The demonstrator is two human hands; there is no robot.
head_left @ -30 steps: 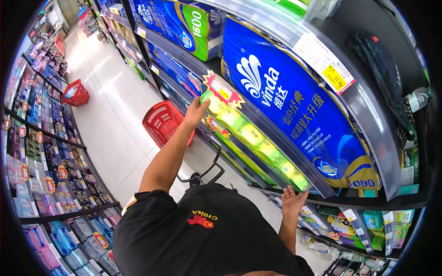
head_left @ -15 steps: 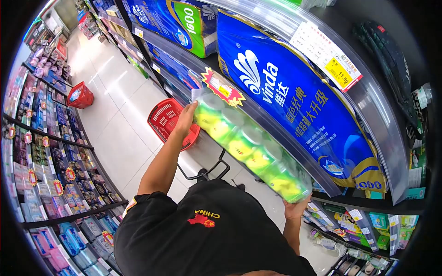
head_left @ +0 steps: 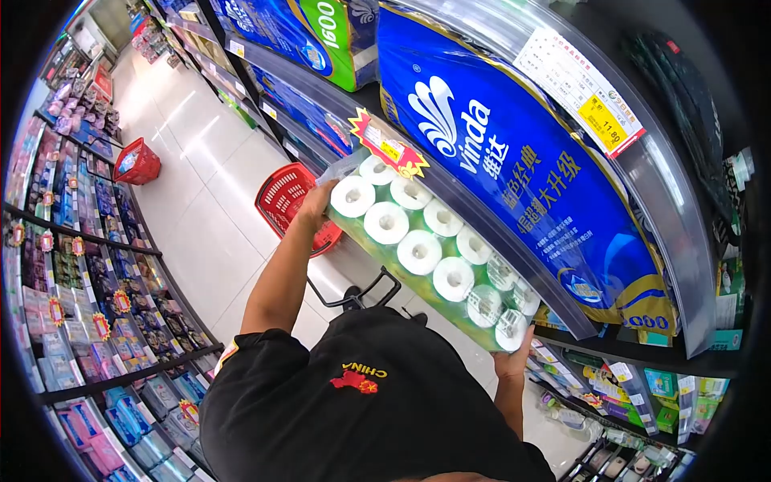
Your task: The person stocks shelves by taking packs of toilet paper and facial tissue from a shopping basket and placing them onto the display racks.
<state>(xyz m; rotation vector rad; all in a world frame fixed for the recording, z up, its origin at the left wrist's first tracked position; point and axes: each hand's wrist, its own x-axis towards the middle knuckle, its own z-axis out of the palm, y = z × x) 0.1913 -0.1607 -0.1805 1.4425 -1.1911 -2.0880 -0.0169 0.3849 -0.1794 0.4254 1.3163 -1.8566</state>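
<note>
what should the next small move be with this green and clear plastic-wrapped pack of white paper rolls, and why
I'd ease the pack slightly toward the body: the left hand and right hand hold its opposite ends, while the red-and-yellow starburst paper sign overlaps its far edge in view.
</note>
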